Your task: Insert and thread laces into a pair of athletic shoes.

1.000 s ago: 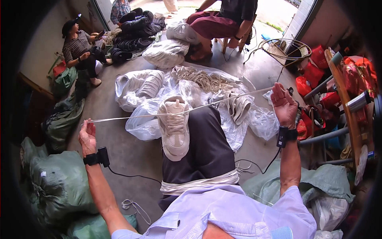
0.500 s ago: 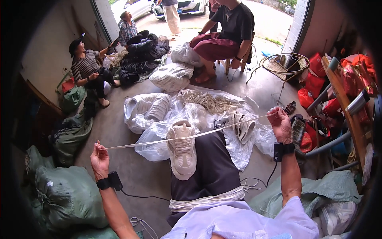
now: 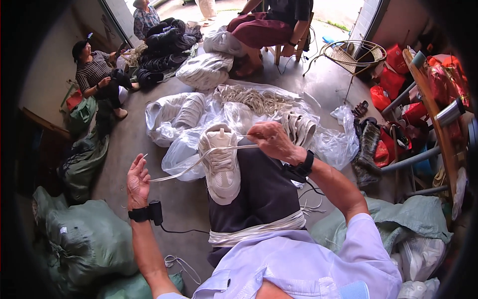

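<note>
Concrete floor (image 3: pixel 318 89) is carrying clear bags (image 3: pixel 239 114) of laces; green sacks (image 3: pixel 84 244) are lying along its left edge. I am seeing a shoe (image 3: pixel 219 162) resting on the knee. Right hand (image 3: pixel 271 141) is pinching the lace (image 3: pixel 199 160) beside the shoe; left hand (image 3: pixel 137 178) is gripping its other end.

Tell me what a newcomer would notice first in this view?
Probably the white sneaker resting on the dark-trousered leg in the centre, with a white lace stretched between the left hand and the right hand. Just beyond it, clear plastic bags of white shoes and laces cover the concrete floor.
</note>
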A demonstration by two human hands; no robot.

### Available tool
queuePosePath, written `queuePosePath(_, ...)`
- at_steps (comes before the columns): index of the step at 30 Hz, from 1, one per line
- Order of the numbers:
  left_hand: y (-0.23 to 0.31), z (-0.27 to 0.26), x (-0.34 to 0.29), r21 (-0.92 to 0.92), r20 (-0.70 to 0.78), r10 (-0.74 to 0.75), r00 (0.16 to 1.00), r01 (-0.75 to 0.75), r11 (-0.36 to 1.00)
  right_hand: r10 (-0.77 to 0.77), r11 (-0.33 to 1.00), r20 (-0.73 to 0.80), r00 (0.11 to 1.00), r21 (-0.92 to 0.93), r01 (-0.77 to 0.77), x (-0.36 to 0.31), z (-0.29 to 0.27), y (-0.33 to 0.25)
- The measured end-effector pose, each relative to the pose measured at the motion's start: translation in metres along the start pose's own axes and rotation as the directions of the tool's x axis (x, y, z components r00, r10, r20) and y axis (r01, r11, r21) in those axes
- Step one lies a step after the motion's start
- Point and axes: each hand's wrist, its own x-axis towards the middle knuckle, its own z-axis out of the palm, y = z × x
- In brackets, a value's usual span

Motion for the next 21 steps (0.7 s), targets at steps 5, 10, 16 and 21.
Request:
queuePosePath(5, -0.031, 0.050, -0.004, 0.284, 0.042, 0.028, 0.999, -0.038, 0.958, -0.074, 0.987, 0.131, 0.989, -0.130, 0.091, 0.008, 0.028, -0.004)
queuePosePath(10, -0.059, 0.082, -0.007, 0.451, 0.126, 0.044, 0.991, -0.097, 0.887, -0.065, 0.985, 0.236, 0.969, -0.137, 0.100, 0.005, 0.032, -0.001)
queuePosePath(16, -0.080, 0.111, -0.011, 0.598, 0.189, 0.121, 0.975, -0.212, 0.773, -0.086, 0.993, 0.234, 0.968, -0.056, 0.102, 0.010, 0.036, 0.002)
queuePosePath(21, -0.089, 0.126, -0.017, 0.619, 0.310, 0.226, 0.924, -0.376, 0.690, -0.017, 0.998, 0.238, 0.971, 0.055, 0.005, 0.018, 0.041, -0.001)
